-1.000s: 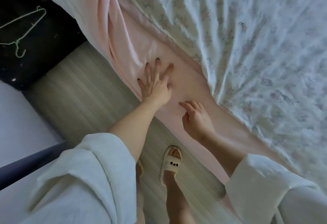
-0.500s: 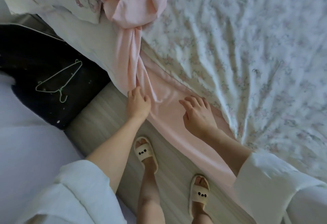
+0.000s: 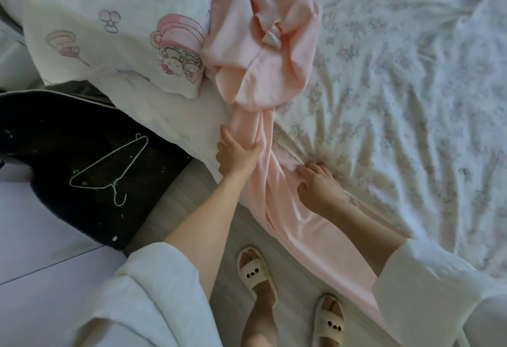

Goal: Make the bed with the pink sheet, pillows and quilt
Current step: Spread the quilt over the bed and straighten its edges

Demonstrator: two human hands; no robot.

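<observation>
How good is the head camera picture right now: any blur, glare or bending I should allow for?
Head view: dim, soft daylight, no glare or hard shadows; wide-angle bending toward the edges; slightly soft overall, so the floral quilt print looks smeared. The left hand gripping the pink sheet and the right hand on it remain readable.

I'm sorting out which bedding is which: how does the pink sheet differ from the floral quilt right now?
The pink sheet is plain pink; the floral quilt is white with small flowers. The sheet is bunched and twisted along the bed's edge, while the quilt lies spread out, though wrinkled. The left hand grips the sheet; the right hand rests where sheet and quilt meet. Both are unsmoothed.
</observation>
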